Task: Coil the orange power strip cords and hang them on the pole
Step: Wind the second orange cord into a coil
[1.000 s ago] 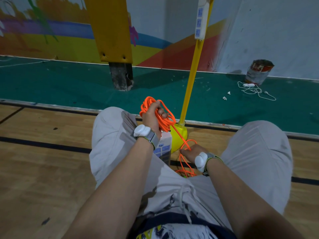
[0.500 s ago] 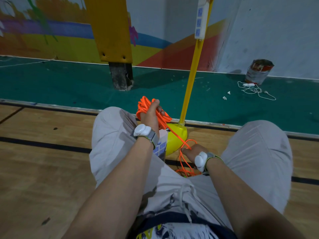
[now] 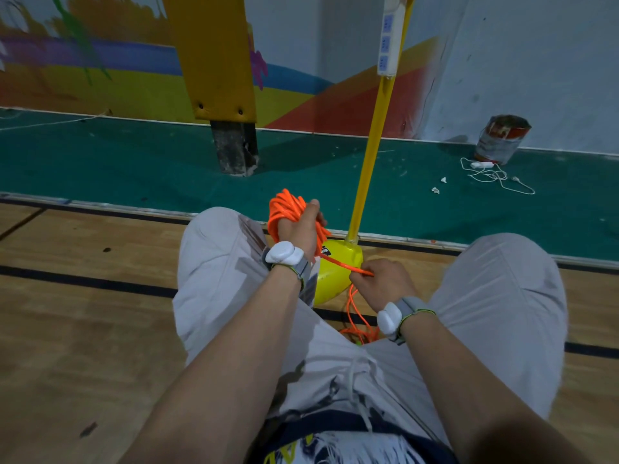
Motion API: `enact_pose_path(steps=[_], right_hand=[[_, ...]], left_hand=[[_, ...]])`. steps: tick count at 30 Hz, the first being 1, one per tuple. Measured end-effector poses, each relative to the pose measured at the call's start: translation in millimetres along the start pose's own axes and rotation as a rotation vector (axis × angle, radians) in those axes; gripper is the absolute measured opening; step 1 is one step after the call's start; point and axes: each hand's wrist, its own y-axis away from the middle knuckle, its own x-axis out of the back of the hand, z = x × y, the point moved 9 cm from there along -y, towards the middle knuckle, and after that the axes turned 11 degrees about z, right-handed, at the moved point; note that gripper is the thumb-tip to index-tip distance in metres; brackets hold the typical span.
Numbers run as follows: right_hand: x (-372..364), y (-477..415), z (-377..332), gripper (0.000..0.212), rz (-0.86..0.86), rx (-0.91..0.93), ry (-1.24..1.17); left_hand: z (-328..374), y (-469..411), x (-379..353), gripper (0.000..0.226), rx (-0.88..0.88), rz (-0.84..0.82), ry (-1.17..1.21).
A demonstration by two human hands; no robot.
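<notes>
Orange cord coil [image 3: 284, 207]: bundled loops, held up over the left knee, just left of the yellow pole [image 3: 371, 155]. Left hand [image 3: 301, 231]: grip clamped round the loops, thumb uppermost. One strand runs taut from the coil down to the right hand [image 3: 382, 279]: grip pinched on that strand, in front of the pole's yellow base [image 3: 335, 274]. Loose cord [image 3: 355, 324]: slack on the wooden floor [image 3: 83, 329] between the legs, below the right wrist. White power strip [image 3: 388, 35]: hanging high against the pole. Far right, green flooring: paint can [image 3: 502, 139] by the wall, white cable [image 3: 495, 175] just beside it.
</notes>
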Motion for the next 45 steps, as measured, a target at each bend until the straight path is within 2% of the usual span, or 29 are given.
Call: enact_pose_path(steps=[12,17,21,26,27,30,31,35,39,42,45], right_hand=[[42.8,11.4,-27.2,0.041,0.306,0.161,-0.230],[57.8,16.8,-39.8,0.022,0.371,0.210,-0.303],[59.5,17.4,-44.6,0.010,0.383,0.247,-0.309],[62.2,17.7,-44.6,0.021,0.416,0.237,-0.302],[63.1,18.1,-44.4,0.023,0.417,0.237,-0.305],[65.3,18.2,-39.9,0.026,0.429,0.185,-0.326],[65.9,17.4,-36.1,0.028,0.430,0.146,-0.350],[71.3,15.1,-23.4,0.038,0.456,0.048,-0.431],[76.7,14.1,-17.2,0.039,0.499,0.022,-0.502],[75.7,13.3,-14.5,0.033,0.502,0.018,-0.493],[74.2,11.7,-14.0,0.032,0.498,0.046,-0.469]], left_hand=[[-1.5,11.7,-6.9,0.061,-0.048,-0.062,-0.163],[-2.5,13.0,-9.5,0.056,-0.078,-0.114,-0.233],[-16.5,9.3,-12.6,0.057,-0.007,-0.164,-0.339],[-31.9,16.7,-21.1,0.046,0.132,-0.279,-0.433],[-33.1,20.2,-25.0,0.048,0.135,-0.312,-0.445],[-36.6,25.3,-32.4,0.089,0.132,-0.390,-0.448],[-38.2,26.6,-33.2,0.095,0.141,-0.410,-0.448],[-42.2,39.4,-43.5,0.080,0.217,-0.552,-0.437],[-55.7,60.3,-51.2,0.059,0.374,-0.714,-0.398],[-57.4,69.1,-53.9,0.051,0.363,-0.806,-0.382],[-57.0,70.6,-55.3,0.056,0.306,-0.899,-0.395]])
